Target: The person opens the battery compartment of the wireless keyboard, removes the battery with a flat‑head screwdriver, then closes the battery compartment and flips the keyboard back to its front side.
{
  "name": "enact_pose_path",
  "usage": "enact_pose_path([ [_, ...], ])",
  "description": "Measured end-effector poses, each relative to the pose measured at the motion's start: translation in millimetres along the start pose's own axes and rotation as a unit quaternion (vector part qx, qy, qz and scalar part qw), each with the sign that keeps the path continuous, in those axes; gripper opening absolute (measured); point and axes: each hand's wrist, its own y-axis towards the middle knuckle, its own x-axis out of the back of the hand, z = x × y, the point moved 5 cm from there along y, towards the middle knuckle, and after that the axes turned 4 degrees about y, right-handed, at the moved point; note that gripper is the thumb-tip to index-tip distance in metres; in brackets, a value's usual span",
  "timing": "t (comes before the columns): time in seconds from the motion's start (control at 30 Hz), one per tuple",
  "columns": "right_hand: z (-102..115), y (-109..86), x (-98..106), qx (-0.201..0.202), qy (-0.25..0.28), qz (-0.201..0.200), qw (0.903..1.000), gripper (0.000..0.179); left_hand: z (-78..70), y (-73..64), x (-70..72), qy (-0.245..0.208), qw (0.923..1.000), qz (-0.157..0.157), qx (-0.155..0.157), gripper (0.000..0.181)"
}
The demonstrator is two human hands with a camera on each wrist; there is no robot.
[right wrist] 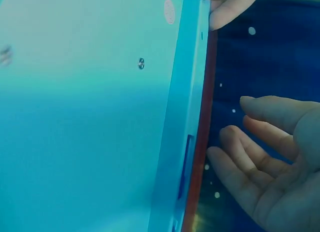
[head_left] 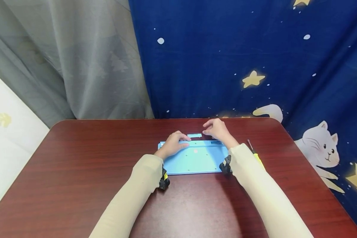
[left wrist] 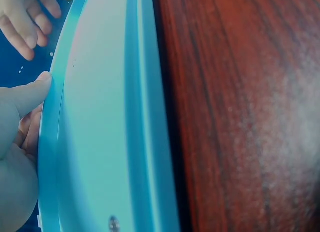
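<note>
A light-blue keyboard (head_left: 196,162) lies underside up on the table, with small screws and a pale pink round mark on its face. My left hand (head_left: 174,144) grips its far edge at the left, thumb on top and fingers behind the edge (left wrist: 50,122). Just beyond that edge, between both hands, lies a small light-blue rectangular piece (head_left: 194,135). My right hand (head_left: 218,129) hovers past the far edge at the right, fingers loosely bent and nothing between them. Near it, a dark slot (right wrist: 186,164) shows in the keyboard's edge.
A screwdriver (head_left: 256,155) with a yellow handle lies to the right of the keyboard, partly hidden by the right sleeve. Behind the reddish-brown table (head_left: 101,165) hang a grey curtain (head_left: 86,59) and a blue star-patterned one (head_left: 208,66).
</note>
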Motion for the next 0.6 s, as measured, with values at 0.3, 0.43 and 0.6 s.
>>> enact_pose_path([
  [0.3,-1,16.5,-9,0.037,0.003,0.018,0.9992,0.030,-1.8,0.2,0.5,0.004,1.0000,0.007,-0.003,0.020],
  [0.43,-2,20.9,-15,0.038,0.000,0.047,0.9982,0.030,-1.8,-0.1,0.9,0.007,0.9999,0.007,-0.002,0.020],
  [0.6,-2,23.5,-21,0.053,-0.010,0.069,0.9962,0.030,-1.4,-0.2,-1.6,0.007,0.9999,0.009,0.006,0.019],
])
